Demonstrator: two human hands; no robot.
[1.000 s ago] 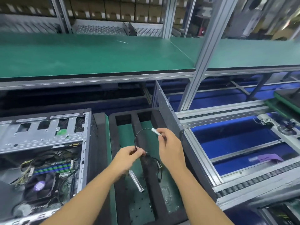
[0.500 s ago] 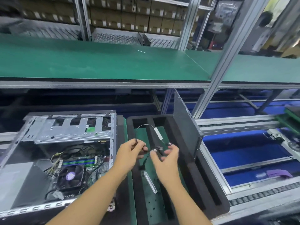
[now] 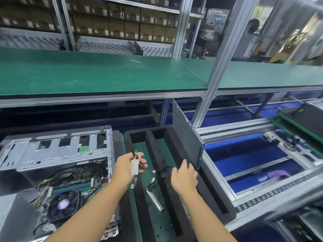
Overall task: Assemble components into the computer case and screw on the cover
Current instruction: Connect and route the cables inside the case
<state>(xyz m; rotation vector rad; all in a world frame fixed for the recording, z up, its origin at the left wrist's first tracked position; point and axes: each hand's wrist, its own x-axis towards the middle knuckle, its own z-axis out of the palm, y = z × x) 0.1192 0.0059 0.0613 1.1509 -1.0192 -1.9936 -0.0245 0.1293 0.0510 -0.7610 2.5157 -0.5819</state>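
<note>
The cable (image 3: 135, 165) is pinched by left hand (image 3: 125, 165) fingers; right hand (image 3: 183, 175), at 3 o'clock, is slack and empty. Judged limp and light: the connector (image 3: 154, 171) should be gripped.

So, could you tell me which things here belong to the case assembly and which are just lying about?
Job in hand:
open computer case
tagged cable held in the left hand
cover panel standing in the foam tray
metal strip in it

Lying about:
cardboard boxes at the back
purple item on the conveyor
</note>
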